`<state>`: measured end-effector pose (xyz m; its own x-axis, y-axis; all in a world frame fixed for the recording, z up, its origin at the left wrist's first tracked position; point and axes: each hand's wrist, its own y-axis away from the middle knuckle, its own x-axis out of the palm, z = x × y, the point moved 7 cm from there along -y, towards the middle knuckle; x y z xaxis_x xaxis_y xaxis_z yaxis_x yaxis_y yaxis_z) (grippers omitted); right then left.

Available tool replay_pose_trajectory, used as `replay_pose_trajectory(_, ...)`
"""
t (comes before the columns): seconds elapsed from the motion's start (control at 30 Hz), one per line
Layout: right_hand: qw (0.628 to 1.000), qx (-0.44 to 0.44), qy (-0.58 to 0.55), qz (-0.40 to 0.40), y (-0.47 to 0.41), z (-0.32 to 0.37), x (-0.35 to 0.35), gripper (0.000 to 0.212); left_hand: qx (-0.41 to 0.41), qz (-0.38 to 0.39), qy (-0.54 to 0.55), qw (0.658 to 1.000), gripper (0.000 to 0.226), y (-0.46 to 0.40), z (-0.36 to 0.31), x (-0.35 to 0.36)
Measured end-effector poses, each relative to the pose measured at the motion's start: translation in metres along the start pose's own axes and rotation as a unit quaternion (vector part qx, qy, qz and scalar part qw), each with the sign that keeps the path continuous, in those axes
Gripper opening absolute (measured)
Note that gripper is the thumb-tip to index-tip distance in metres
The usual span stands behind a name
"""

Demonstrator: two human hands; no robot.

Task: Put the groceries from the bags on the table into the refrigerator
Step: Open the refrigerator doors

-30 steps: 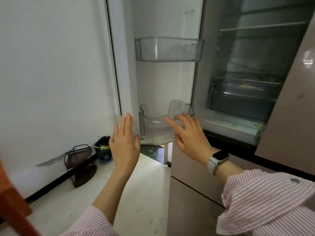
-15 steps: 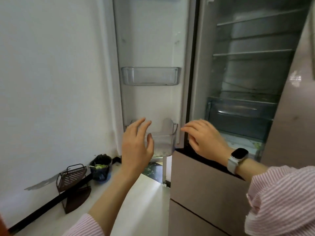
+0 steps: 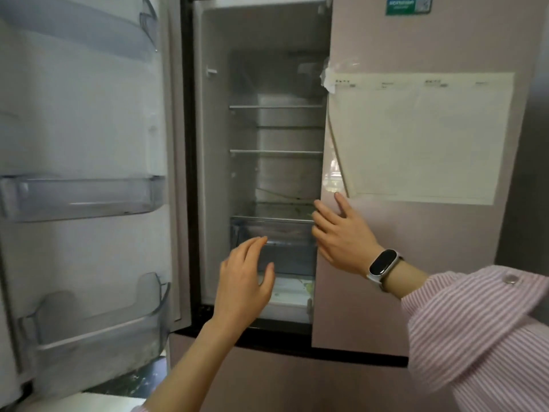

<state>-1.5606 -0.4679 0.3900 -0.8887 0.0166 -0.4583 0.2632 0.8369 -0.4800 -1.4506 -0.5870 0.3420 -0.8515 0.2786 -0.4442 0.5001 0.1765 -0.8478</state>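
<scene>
Two bare hands at the open refrigerator

Both hands are raised in front of the refrigerator (image 3: 267, 84); neither holds anything. No groceries or bags show in this view, so I cannot tell where they are.

Left hand (image 3: 242, 288): fingers straight and slightly spread, in front of the clear drawer (image 3: 285, 233) at the bottom of the refrigerator's open compartment. Contact with the drawer cannot be confirmed.

Right hand (image 3: 341, 236): fingers spread, lying against the edge of the right door (image 3: 416, 263), just right of the drawer; the fingertips reach round that edge (grip not curled tight). A watch (image 3: 384, 265) sits on this wrist, above a striped sleeve (image 3: 475, 337).

Left door (image 3: 89, 129): swung wide open, left of the compartment, with clear bins (image 3: 83, 197) on its inner side.

Inside the compartment, above the drawer: two wire-edged shelves (image 3: 276, 151).

Right door front: a sheet of paper (image 3: 424, 138) taped on, its lower left corner peeling just above the right hand.
</scene>
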Motion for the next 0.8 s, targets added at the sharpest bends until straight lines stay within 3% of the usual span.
replay_pose_trajectory(0.23,0.990,0.013,-0.045,-0.131,0.036,-0.001,-0.025,0.032,0.049,0.063,0.069,0.994,0.065,0.006,-0.021,0.030)
replay_pose_trajectory(0.37,0.951,0.031,-0.151,-0.269,0.083,-0.008,-0.055,0.024,0.100,0.101,0.117,0.983,0.069,0.006,-0.050,0.046)
replay_pose_trajectory(0.43,0.937,0.029,-0.178,-0.300,0.109,-0.016,-0.066,0.025,0.118,0.107,0.146,0.976,0.074,0.002,-0.070,0.050)
replay_pose_trajectory(0.6,0.943,0.033,-0.155,-0.292,0.167,-0.040,-0.085,0.030,0.169,0.123,0.239,0.948,0.084,0.009,-0.131,0.054)
replay_pose_trajectory(0.8,0.950,0.119,-0.128,-0.259,0.241,-0.065,-0.107,0.033,0.233,0.053,0.216,0.947,0.083,0.032,-0.205,0.059)
